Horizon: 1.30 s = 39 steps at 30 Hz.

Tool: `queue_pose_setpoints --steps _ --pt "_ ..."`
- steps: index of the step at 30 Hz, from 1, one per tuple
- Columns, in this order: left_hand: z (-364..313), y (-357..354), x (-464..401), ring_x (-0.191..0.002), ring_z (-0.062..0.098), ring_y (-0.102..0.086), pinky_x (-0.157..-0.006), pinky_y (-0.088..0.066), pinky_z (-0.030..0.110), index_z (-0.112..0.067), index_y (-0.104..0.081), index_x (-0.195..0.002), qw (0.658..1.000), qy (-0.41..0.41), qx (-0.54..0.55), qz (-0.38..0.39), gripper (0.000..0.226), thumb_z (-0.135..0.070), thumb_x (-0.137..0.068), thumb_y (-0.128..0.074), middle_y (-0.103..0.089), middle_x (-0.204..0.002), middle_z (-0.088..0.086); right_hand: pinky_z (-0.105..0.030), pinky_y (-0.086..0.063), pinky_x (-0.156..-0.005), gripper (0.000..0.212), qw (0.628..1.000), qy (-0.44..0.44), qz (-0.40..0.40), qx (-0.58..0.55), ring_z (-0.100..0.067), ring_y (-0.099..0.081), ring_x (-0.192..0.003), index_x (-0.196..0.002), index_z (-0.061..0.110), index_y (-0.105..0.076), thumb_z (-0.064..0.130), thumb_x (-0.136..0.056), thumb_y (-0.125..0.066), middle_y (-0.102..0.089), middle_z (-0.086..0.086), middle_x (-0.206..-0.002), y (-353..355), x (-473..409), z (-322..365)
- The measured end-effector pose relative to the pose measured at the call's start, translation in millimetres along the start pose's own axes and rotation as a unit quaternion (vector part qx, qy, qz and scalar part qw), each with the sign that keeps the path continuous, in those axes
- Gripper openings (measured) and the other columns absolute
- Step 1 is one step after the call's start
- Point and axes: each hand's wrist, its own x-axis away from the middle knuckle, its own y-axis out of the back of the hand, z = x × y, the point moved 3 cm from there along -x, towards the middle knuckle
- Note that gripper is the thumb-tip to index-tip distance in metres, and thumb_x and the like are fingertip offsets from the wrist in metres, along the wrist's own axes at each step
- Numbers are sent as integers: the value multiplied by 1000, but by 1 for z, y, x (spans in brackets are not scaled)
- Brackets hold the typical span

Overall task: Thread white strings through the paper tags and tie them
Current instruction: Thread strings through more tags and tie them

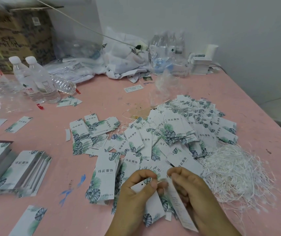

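Low in the view, both hands meet over a pink counter [153, 96]. The left hand [136, 189] has its fingers curled round a paper tag [150, 201], thumb pressed on the tag's top end near the punched hole, the leaf print hanging below the palm. The right hand [192, 189] is curled too, holding a second tag [179, 203] that slants down toward the wrist, and its fingertips meet the left thumb — a thin white string [161, 180] shows between them, though whether it has passed through the hole cannot be told. Just right of the hands lies a loose heap of strings [233, 171], touching the edge of a wide pile of tags [170, 133] that spreads across the middle of the counter, some with strings among them. A short stack of tags [104, 174] sits just left of the left hand, and well to the left lie two more stacks [25, 171], neatly squared. One single tag [29, 220] lies at the bottom left edge. Farther back on the left stand two water bottles [37, 79] with white caps, an empty one lying beside them. Along the wall — a cardboard box [17, 31], crumpled plastic bags [126, 57] and a pack of bottles [168, 43].
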Motion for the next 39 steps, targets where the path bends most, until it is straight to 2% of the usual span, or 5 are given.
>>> queue_pose_setpoints --steps 6,10,17,26,39 --pt "-6 -4 -1 -73 32 -73 -63 -60 33 -10 -73 -77 996 21 87 -15 12 -4 -67 -75 -68 -90 39 -21 -27 -34 21 980 -8 -35 -197 -9 -31 -39 -100 2 -61 8 -81 -52 -38 -2 -54 12 -5 6" --pt "-4 -3 -1 -68 31 -70 -61 -59 35 -7 -72 -80 995 33 94 3 15 -3 -67 -76 -68 -88 37 -22 -28 -39 17 994 84 -57 37 -12 -33 -42 -94 13 -70 21 -80 -66 -40 -3 -52 6 6 11" --pt "2 -5 0 -65 29 -64 -64 -56 37 -8 -71 -88 997 32 60 24 32 -13 -60 -86 -66 -80 23 -10 -34 -51 35 893 245 -58 373 -1 -33 -45 -90 46 -72 13 -80 -77 -32 9 -47 -12 16 5" --pt "2 -5 -1 -58 27 -65 -52 -55 32 -17 -70 -83 999 3 34 -11 23 0 -67 -72 -69 -82 17 -30 -51 -51 29 864 291 -116 395 -4 -39 -44 -80 37 -72 9 -78 -78 -36 5 -45 -10 18 4" --pt "5 -9 3 -64 13 -44 -56 -39 22 -26 -53 -74 990 -97 -103 26 16 -19 -66 -64 -55 -81 -3 -6 -31 -47 16 818 366 -129 424 2 -31 -43 -82 32 -66 23 -70 -71 -31 12 -46 -25 23 3"
